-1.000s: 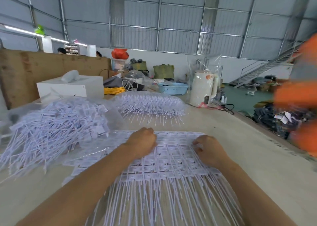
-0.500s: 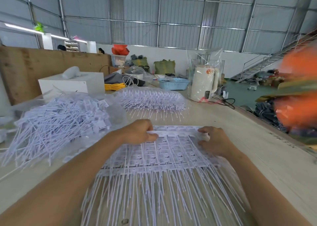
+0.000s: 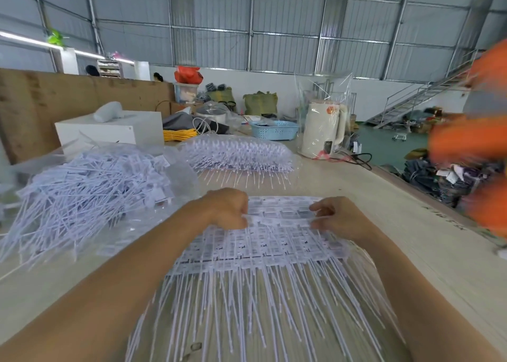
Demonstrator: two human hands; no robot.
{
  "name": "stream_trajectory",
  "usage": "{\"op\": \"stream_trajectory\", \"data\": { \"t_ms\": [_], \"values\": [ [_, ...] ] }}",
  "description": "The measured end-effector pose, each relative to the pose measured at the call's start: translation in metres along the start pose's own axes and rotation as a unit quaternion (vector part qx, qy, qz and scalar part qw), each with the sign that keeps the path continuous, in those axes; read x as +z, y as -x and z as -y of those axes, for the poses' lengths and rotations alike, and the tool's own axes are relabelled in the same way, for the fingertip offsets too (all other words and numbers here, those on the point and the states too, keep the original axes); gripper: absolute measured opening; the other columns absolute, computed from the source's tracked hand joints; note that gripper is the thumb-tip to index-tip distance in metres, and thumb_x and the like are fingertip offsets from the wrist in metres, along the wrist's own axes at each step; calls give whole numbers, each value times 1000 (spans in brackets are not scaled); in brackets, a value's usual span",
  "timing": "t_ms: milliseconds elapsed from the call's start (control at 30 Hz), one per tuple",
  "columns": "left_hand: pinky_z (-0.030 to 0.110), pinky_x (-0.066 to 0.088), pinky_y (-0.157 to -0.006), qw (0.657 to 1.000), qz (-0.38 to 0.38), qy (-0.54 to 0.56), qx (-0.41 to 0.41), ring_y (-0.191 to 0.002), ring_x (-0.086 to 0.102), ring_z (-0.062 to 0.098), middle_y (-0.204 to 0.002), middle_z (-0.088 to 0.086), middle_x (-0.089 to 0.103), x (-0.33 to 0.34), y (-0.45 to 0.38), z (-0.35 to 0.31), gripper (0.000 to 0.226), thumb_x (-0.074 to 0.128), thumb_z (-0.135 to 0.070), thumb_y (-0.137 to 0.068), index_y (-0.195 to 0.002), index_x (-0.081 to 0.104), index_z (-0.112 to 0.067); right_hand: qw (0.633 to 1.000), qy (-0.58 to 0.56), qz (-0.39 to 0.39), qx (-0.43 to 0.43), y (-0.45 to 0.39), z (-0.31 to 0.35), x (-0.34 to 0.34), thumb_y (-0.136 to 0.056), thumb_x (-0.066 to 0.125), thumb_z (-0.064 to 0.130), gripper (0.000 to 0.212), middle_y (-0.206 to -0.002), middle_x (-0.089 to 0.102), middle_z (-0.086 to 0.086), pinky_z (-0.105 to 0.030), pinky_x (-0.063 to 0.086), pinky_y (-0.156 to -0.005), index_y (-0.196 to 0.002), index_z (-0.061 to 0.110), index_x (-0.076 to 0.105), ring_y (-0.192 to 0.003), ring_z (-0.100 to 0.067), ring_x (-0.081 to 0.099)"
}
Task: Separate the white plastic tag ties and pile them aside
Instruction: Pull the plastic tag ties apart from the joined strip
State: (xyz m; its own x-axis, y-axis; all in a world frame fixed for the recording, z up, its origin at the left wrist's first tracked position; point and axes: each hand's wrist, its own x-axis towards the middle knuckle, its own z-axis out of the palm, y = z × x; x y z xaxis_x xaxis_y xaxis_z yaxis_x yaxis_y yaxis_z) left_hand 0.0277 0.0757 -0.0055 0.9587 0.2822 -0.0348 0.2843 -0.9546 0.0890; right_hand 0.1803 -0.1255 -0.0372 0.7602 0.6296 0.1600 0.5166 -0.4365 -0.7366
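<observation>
Both bare forearms reach forward from the lower corners of the view and converge toward the middle. The left hand [image 3: 229,209] lies knuckles up, its fingers curled under and its grip pinched on the left end of a strip of white tag ties [image 3: 279,220]. The right hand [image 3: 338,217] sits level with it, just to the right, back of the hand turned up and outward, fingers bent, thumb and fingertips pinching the right end of the same strip. The two hands are apart, with the strip spanning between them. Both wrists are held nearly straight, in line with the forearms.
</observation>
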Motion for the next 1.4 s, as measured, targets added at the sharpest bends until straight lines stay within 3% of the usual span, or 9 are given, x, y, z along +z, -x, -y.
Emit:
{"op": "stream_trajectory", "data": {
  "t_ms": [100,233,333,533,667,900,1100,1267,1400],
  "values": [
    [45,31,-103,995,-91,-10,36,-112,48,21,-118,0,58,6,-19,-38,37,49,-46,-93,-117,58,-20,996,-78,-41,-25,-1,2,-2,-73,74,-3,34,-72,56,1,-20,45,-67,-106,4,67,-67,-12,53],
    [31,43,-79,962,-36,261,73,-87,56,18,-93,1,63,14,-41,-77,29,50,-42,-93,-94,66,-18,980,-188,-48,-52,3,10,0,-74,73,-6,32,-70,53,0,-15,49,-54,-102,4,65,-60,-8,52],
    [23,46,-67,934,-8,350,75,-70,58,11,-81,1,68,19,-51,-80,24,55,-32,-94,-85,67,-13,975,-217,-35,-42,4,9,-2,-77,67,-9,29,-73,53,-3,-17,52,-57,-104,1,63,-65,-13,54],
    [22,41,-58,932,-60,354,46,-60,51,10,-69,1,61,23,-56,-73,31,64,-32,-89,-88,72,-2,973,-230,-6,26,4,4,-4,-90,57,0,11,-66,56,-11,-16,47,-45,-96,-8,61,-48,-11,54],
    [23,39,-58,931,-61,359,20,-53,48,10,-66,3,60,19,-52,-76,38,60,-34,-91,-60,62,-11,978,-209,21,14,3,1,-6,-91,57,4,11,-61,51,-9,-21,40,-45,-85,-5,62,-50,-14,46],
    [27,40,-64,961,-68,266,-30,-70,55,21,-65,3,53,7,-40,-87,31,61,-35,-89,-85,67,-4,984,-175,18,-5,-1,0,5,-90,60,6,12,-62,51,-13,-29,38,-53,-86,-4,66,-56,-21,44],
    [30,50,-74,960,-87,266,-4,-75,63,21,-80,6,69,1,-33,-85,34,55,-39,-92,-87,69,-8,957,-289,15,-4,1,8,2,-91,53,-3,10,-58,45,-11,-16,30,-37,-86,-10,59,-44,-11,38],
    [23,41,-56,937,-62,345,-11,-65,58,16,-66,2,59,9,-36,-76,31,58,-26,-92,-64,57,-12,972,-229,-33,-42,5,13,12,-88,56,-7,10,-53,46,-11,-17,32,-37,-79,-9,60,-40,-13,38],
    [18,31,-41,912,-30,405,-57,-47,43,12,-56,-1,52,0,-37,-74,27,56,-20,-91,-66,55,-10,979,-142,-91,-117,5,13,16,-85,58,-8,11,-49,48,-11,-16,34,-38,-74,-8,61,-36,-10,41]
  ]
}}
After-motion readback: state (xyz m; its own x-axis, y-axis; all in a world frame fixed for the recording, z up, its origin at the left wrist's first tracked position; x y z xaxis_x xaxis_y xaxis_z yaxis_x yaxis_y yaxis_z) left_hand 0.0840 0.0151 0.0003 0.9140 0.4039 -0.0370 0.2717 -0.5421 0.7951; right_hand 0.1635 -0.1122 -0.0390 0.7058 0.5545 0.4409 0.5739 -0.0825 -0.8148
